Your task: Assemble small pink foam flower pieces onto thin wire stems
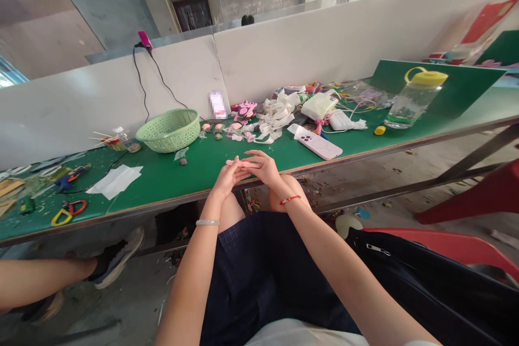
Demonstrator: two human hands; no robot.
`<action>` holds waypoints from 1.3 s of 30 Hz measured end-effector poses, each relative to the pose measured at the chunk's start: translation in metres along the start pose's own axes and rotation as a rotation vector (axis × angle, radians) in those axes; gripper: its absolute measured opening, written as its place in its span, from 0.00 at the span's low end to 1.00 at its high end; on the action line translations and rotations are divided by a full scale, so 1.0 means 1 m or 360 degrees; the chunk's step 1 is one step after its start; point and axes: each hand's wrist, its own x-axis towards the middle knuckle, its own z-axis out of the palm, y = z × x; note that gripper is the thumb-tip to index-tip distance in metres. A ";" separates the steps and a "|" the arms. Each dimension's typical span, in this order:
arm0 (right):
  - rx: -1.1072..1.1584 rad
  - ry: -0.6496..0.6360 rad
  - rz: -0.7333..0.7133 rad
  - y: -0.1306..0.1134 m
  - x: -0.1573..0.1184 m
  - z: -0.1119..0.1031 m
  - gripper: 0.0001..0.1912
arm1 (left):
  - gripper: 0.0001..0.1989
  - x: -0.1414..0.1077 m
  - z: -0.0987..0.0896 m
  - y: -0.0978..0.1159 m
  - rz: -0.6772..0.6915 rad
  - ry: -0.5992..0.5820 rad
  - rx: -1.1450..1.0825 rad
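Both forearms [194, 275] reach out to the edge of the green table [162, 189], and the left hand [228, 179] and the right hand [264, 168] grip one pink strip [239, 162] between closed fingers.

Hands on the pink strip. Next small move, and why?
Probably slide the fingers of the left hand along the pink strip toward its free end. That end sticks out past the left hand, unsupported, while the right hand has its fingers on the other part, so this looks like the part least controlled.
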 end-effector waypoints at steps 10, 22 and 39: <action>-0.0048 -0.0020 -0.0084 0.006 0.000 0.003 0.09 | 0.33 -0.001 -0.004 0.001 0.0000 -0.0174 0.0116; -0.0014 -0.0056 -0.0034 0.005 -0.003 0.004 0.10 | 0.36 0.000 -0.003 0.000 0.0047 -0.0162 0.0148; 0.0396 -0.0132 0.0457 -0.001 0.000 -0.008 0.24 | 0.24 -0.001 -0.005 -0.002 0.0319 0.0269 -0.0011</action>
